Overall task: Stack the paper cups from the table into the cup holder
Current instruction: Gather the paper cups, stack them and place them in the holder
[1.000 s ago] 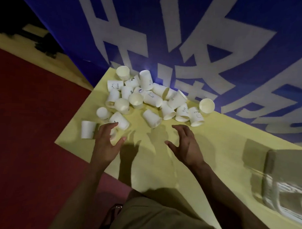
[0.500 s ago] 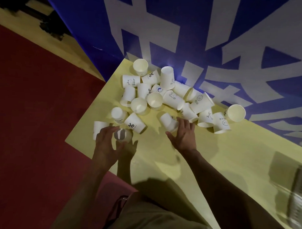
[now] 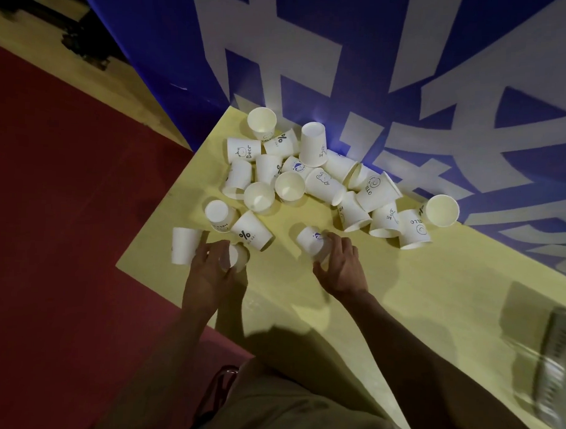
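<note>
White paper cups lie in a loose heap [image 3: 311,180] on the yellow desk [image 3: 417,283], filling its corner at about 12 o'clock from the person. Most lie on their sides, a few stand upright with open mouths showing, and some stand upside down. Several carry small prints such as "HELLO", "Bear" and a percent sign.

At the near edge of the heap, the left hand [image 3: 209,269] curls its fingers round a small cup [image 3: 237,257] whose mouth faces toward 3 o'clock. Just beside that hand, at 9 o'clock, an upside-down cup [image 3: 182,244] stands close to the desk's left edge. A percent-sign cup [image 3: 252,234] lies on its side at 1 o'clock from the left hand.

The right hand [image 3: 342,267] wraps its fingers over a cup with a blue mark [image 3: 311,241], which lies tilted on the desk at 11 o'clock from the hand. Whether that cup is off the surface cannot be told.

Far off at 4 o'clock, by the frame's right edge, a blurred clear object [image 3: 555,368] sits on the desk; its form is too smeared to name.

Behind the desk rises a blue wall [image 3: 172,50] with large white characters. To the left lies red floor [image 3: 50,238].
</note>
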Demonstrator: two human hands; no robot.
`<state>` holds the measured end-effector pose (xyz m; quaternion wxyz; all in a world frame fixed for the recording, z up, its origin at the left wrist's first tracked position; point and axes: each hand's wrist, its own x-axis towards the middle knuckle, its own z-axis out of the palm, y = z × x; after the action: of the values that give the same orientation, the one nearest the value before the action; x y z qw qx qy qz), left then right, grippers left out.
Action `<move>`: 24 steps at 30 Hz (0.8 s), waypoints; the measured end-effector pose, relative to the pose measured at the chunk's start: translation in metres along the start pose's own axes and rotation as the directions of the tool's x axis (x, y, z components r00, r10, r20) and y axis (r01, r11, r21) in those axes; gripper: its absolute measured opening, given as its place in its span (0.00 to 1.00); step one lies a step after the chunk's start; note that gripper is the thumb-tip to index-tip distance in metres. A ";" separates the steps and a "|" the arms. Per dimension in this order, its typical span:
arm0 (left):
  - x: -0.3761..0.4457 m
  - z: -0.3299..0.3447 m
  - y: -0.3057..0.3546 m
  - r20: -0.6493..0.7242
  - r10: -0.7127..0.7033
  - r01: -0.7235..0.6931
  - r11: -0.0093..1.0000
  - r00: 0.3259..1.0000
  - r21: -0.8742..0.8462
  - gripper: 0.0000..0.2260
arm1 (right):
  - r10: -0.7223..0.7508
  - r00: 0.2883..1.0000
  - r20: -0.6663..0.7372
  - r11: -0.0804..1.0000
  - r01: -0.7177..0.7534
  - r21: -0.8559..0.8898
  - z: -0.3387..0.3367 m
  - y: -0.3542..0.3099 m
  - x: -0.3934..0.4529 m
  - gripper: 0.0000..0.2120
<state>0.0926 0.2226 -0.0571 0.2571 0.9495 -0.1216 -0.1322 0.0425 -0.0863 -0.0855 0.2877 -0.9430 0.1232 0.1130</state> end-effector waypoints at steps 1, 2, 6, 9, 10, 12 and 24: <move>0.001 -0.001 0.004 0.000 -0.001 0.001 1.000 1.000 -0.017 0.24 | -0.003 1.000 0.001 0.999 0.003 0.041 -0.002 -0.002 -0.005 0.33; -0.001 -0.004 0.011 0.011 -0.065 0.066 0.995 0.998 -0.071 0.24 | -0.004 1.000 0.001 0.997 0.004 0.079 -0.004 -0.003 -0.009 0.33; -0.018 0.000 0.026 0.015 -0.249 0.244 0.933 0.968 -0.264 0.30 | -0.012 1.000 -0.008 0.992 0.013 0.123 -0.011 -0.008 -0.027 0.34; -0.030 0.009 0.034 0.111 -0.318 0.337 0.891 0.941 -0.304 0.28 | -0.021 0.999 -0.028 0.992 0.025 0.125 -0.015 -0.007 -0.039 0.33; -0.032 0.014 0.035 0.132 -0.336 0.360 0.891 0.933 -0.278 0.28 | -0.025 0.999 -0.033 0.992 0.029 0.121 -0.016 -0.005 -0.042 0.33; -0.034 0.025 0.035 0.170 -0.328 0.361 0.904 0.929 -0.229 0.30 | -0.039 0.998 -0.044 0.991 0.044 0.124 -0.019 -0.003 -0.049 0.32; -0.004 0.077 0.093 0.331 -0.079 0.039 0.991 0.940 0.127 0.36 | -0.049 0.978 -0.201 0.986 0.080 0.149 -0.062 0.023 -0.118 0.32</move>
<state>0.0495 0.1106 -0.0716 0.1718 0.9300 -0.1427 -0.2920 -0.0665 -0.1204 -0.0139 0.3506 -0.9276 0.1288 0.0000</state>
